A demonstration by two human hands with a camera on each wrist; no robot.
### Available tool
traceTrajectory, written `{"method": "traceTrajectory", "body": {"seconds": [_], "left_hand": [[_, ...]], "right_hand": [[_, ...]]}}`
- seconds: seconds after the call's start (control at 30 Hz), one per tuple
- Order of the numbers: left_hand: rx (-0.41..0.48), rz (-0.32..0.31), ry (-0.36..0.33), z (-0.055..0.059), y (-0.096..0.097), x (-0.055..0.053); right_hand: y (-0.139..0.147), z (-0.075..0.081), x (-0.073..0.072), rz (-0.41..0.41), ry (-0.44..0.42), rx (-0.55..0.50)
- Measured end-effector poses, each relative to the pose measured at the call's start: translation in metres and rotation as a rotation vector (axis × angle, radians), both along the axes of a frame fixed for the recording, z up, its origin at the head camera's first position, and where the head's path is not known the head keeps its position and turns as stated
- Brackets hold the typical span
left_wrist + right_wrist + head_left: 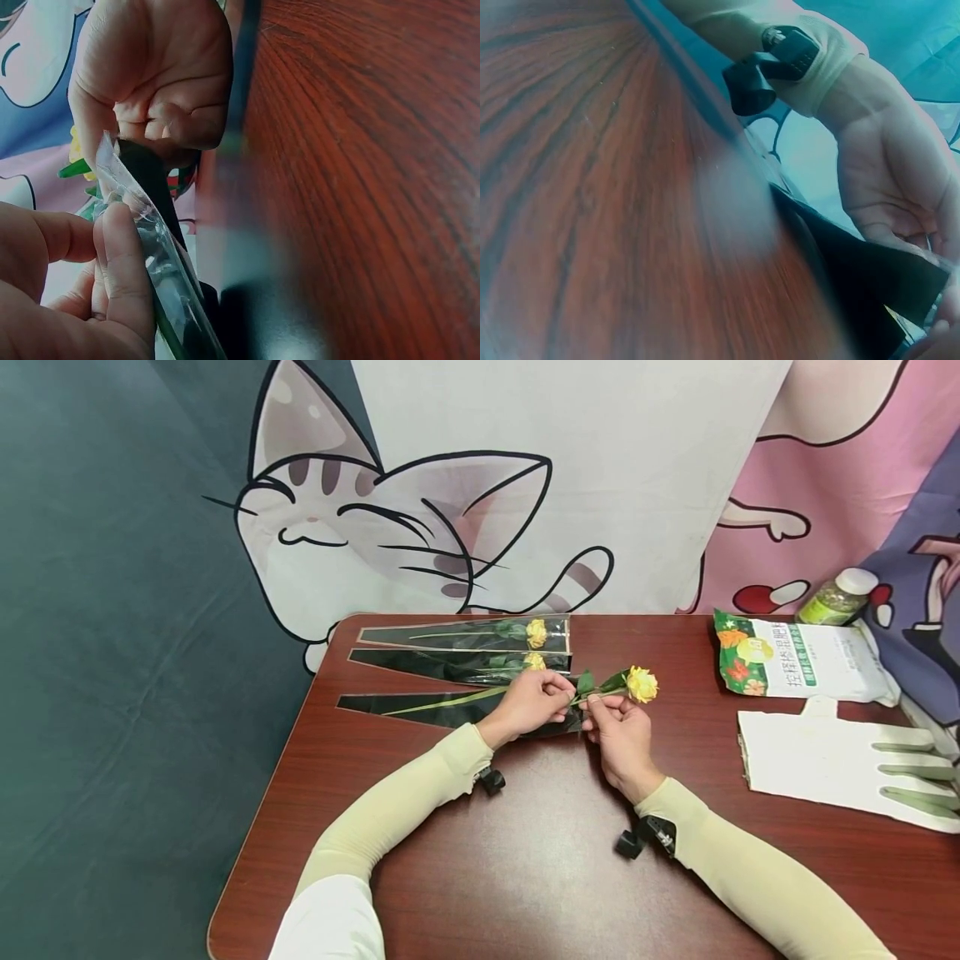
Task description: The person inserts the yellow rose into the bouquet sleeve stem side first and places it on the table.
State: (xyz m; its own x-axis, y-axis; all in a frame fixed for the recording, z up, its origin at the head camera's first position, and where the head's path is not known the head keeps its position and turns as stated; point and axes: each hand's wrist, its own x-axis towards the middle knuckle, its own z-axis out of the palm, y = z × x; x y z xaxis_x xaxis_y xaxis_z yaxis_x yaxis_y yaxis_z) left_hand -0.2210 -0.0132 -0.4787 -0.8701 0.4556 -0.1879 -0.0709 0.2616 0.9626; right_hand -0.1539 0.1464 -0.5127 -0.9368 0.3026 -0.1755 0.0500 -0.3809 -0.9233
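Note:
A yellow rose [642, 684] with green leaves [586, 682] sticks out of the mouth of a clear-fronted, black-backed flower sleeve [442, 708], its long stem lying inside. My left hand [528, 702] pinches the sleeve at its mouth; the left wrist view shows clear film [124, 176] at its fingertips. Just below the bloom, my right hand [622, 735] pinches the rose's stem, close against the sleeve's edge. The fingertips of both hands nearly meet. In the right wrist view a black flap [885, 274] of the sleeve hides part of the left fingers, and the right hand barely shows.
Two more sleeved yellow roses [536, 632] lie behind, side by side on the brown table [510, 860]. At the right are a fertilizer bag [810, 660], a jar with a white lid [838, 597] and white gloves [832, 756]. A cartoon-cat curtain [637, 468] hangs behind.

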Motion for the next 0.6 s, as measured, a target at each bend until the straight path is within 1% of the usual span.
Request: {"method": "traceTrajectory", "body": {"seconds": [0.17,0.3,0.43,0.6], "left_hand": [[0.008,0.007,0.003,0.0013,0.0015,-0.0001],[0.012,0.015,-0.011,0.0038,0.0021,0.0011],[0.02,0.042,0.004,0.006,0.0022,0.0016],[0.039,0.083,0.013,0.0043,0.0042,0.0008]], "right_hand": [[-0.0023,0.0005,0.0,-0.01,-0.037,0.038],[0.0009,0.0034,-0.002,-0.028,-0.051,0.032],[0.0052,0.0074,-0.0047,-0.051,-0.04,0.032],[0.0057,0.0087,-0.0034,-0.038,-0.071,0.042]]}}
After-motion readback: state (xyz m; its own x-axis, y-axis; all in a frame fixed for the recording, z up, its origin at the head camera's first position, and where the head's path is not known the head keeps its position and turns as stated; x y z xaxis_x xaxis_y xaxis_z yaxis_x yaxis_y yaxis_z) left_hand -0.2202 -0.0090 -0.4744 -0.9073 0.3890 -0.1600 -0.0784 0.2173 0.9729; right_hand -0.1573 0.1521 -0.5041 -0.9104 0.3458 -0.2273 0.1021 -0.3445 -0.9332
